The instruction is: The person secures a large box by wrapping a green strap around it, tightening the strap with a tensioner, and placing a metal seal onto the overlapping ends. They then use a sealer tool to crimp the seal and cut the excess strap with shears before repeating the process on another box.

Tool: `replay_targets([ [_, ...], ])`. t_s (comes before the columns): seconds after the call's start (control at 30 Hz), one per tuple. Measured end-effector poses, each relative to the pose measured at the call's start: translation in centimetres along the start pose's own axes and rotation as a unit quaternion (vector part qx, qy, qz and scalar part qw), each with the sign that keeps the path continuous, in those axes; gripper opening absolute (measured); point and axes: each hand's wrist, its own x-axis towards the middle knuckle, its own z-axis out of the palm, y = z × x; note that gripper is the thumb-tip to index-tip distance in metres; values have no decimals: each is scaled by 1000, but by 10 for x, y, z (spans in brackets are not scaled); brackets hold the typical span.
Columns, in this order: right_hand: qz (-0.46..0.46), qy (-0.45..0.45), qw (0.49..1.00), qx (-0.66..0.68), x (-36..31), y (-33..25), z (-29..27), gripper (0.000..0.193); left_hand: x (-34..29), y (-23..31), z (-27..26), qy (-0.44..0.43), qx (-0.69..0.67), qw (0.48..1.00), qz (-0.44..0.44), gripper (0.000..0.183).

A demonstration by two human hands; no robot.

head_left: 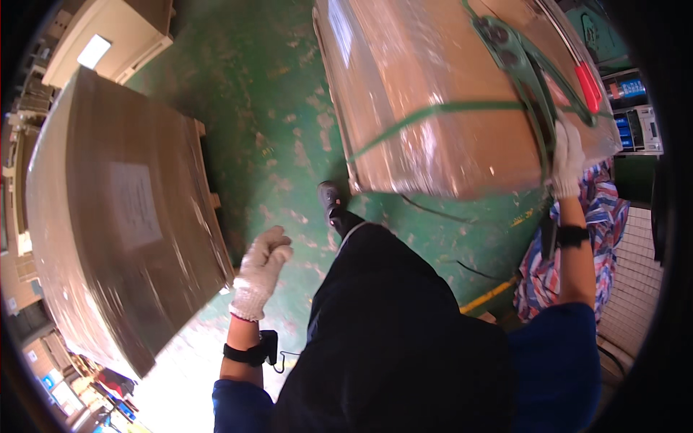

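My right hand [568,155], in a white knit glove, is closed at the lower end of a green long-handled strapping tool [530,81]. The tool lies over the top of a large carton [411,79] wrapped in clear film; its head is at the far side. A green strap [433,110] runs across the carton and passes by the tool. Beside the tool, a red grip [588,86] shows. My left hand [261,270], also gloved, hangs over the floor with fingers loosely bent and apart, holding nothing. Part of my right fingers is hidden.
Another film-wrapped carton [137,209] stands on a wooden pallet at the left, with a further box [108,40] behind it. A striped woven sheet [534,281] lies at the right. Dark strap pieces [473,270] lie on the green floor [267,144] near my shoe [328,195].
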Motion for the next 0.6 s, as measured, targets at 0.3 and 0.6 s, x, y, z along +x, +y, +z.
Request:
replay_targets([
  [0.3,-111,-61,982,-138,-24,15,-31,48,153,118,-71,-106,251,961,54,45],
  [0.6,404,119,906,-33,-69,-117,-26,54,351,190,-171,-201,418,886,8,50],
])
